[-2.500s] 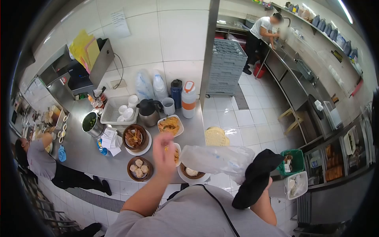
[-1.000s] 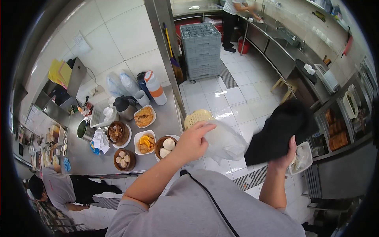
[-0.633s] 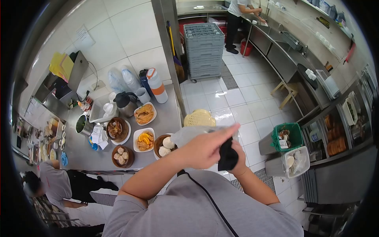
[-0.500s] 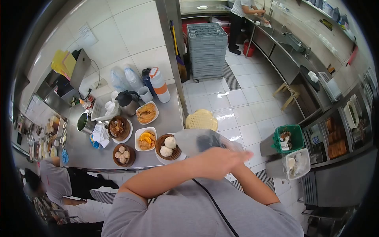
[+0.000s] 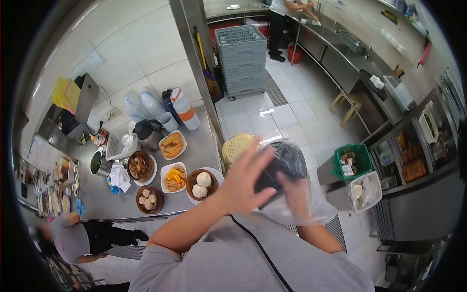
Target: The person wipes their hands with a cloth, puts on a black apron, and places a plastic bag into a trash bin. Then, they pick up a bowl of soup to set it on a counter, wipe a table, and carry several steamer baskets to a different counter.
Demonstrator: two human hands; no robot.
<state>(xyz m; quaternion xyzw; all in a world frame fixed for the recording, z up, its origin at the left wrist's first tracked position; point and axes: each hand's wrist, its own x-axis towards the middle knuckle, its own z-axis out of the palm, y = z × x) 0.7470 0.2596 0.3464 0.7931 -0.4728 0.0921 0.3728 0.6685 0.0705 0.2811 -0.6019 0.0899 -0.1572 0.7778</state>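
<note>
A clear plastic bag with a black bundle inside hangs in front of my chest. My left hand is at the bag's left side, fingers spread and blurred by motion. Beneath the film, or overlapped by it, is my right hand, its blurred fingers stretched apart alongside the black bundle. Close to my left forearm, a bamboo steamer of white buns sits on a plate at the counter's edge.
The steel counter on the left bears a basket of dumplings, a dish with orange slices and a white bottle. A cream stool stands ahead, waste bins at right. One co-worker is at lower left, another at the far sink.
My hands have separated from a crossed position, the left now up and left. The bag has swung up and right, showing its black contents. The view has shifted slightly.
</note>
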